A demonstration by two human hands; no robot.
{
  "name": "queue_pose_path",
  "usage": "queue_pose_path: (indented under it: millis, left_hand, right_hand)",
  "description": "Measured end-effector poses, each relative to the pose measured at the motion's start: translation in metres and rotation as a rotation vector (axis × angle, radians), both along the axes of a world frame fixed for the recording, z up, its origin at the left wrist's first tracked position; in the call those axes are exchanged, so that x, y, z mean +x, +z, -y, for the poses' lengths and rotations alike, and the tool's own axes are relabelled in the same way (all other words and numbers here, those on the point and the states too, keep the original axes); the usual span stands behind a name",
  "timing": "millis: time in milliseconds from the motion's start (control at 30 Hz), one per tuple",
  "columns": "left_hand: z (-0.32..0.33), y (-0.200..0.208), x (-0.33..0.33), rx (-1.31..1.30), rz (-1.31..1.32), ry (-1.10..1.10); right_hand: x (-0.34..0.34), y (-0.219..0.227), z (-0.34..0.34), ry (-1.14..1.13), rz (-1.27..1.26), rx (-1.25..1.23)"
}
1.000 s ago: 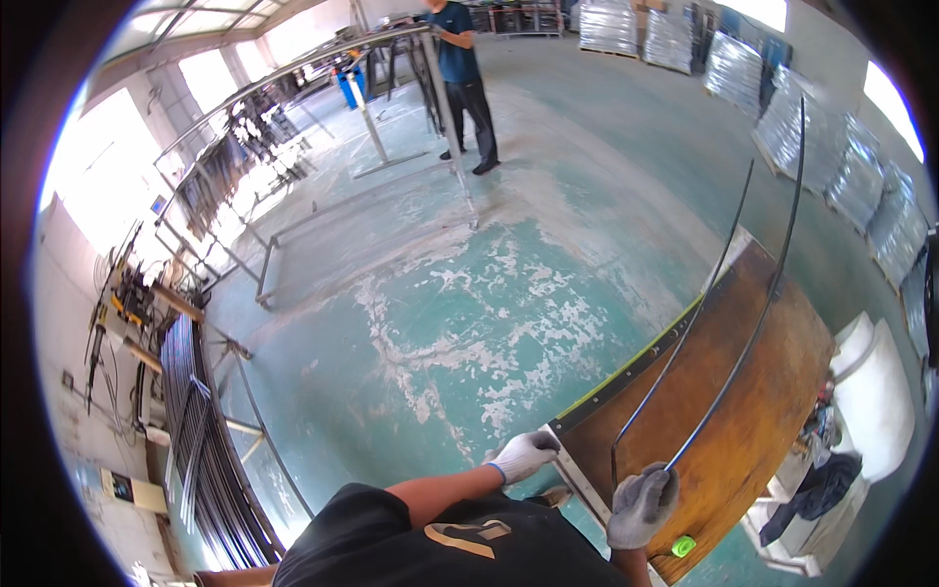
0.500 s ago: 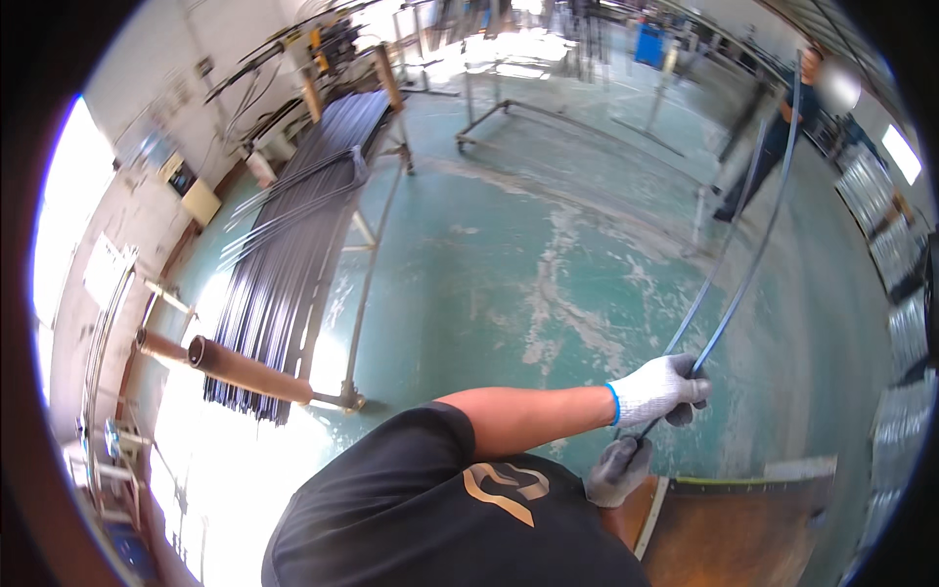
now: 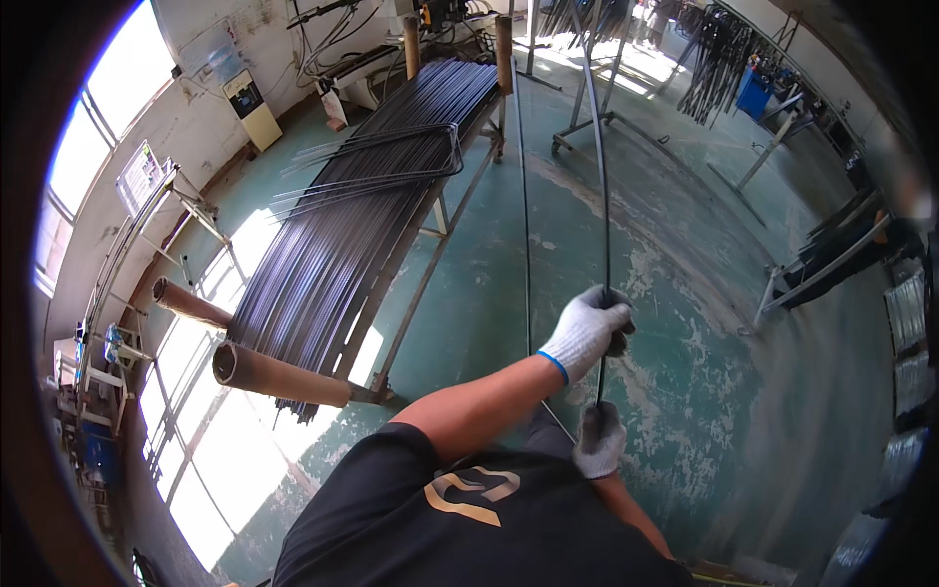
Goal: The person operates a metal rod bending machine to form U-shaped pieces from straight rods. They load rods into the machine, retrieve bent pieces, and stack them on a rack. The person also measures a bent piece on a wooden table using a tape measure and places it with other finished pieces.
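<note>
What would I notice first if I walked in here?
Probably the long thin black rod near the picture's middle, held by the white-and-grey gloved left hand and, lower down, the gloved right hand. Next, perhaps, the wide layer of long, dark, shiny rods at the left, with dark U-shaped bent rods lying on top.

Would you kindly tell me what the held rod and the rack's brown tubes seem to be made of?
Held rod: probably metal, dark and smooth, perhaps coated, judging by its slight sheen. Brown tubes: perhaps cardboard, matt, given their dull surface and one hollow round end.
</note>
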State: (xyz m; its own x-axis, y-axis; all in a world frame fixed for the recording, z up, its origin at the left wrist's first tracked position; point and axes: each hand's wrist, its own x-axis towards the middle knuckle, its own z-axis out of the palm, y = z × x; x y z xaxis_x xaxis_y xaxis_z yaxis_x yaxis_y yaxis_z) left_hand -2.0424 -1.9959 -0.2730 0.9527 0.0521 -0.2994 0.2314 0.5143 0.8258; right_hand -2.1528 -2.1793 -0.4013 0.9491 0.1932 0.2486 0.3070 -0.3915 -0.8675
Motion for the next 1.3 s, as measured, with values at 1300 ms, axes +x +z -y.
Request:
queue_pose_path:
  millis: [1300]
  left_hand:
    - [-0.782,-0.139,-0.051,0.470,-0.731,1.371]
  right_hand:
    - [0.683,-0.150,-0.770,0.349,-0.302,-0.657]
